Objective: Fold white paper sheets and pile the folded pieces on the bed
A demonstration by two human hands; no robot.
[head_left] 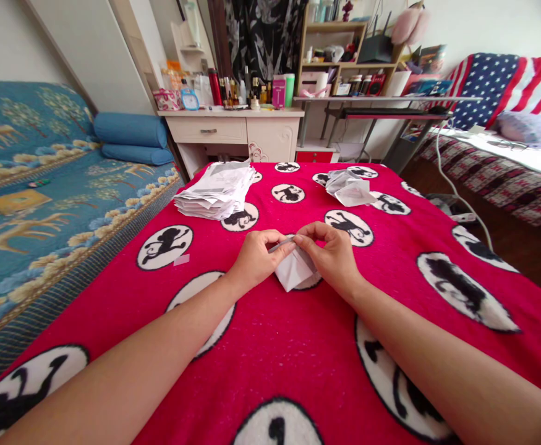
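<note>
Both hands met at the middle of the red blanket (298, 358), pinching one paper (293, 273) between them: the left hand (255, 258) closed on its upper edge, the right hand (334, 254) closed on the same edge from the other side, with the paper's folded point lying on the blanket below. It looked partly folded, not finished. Beyond the right hand, a small heap (350, 188) of creased pieces seemed done. Beyond the left hand, a thick stack (217, 193) of flat sheets lay untouched, so most of the work appeared to remain.
</note>
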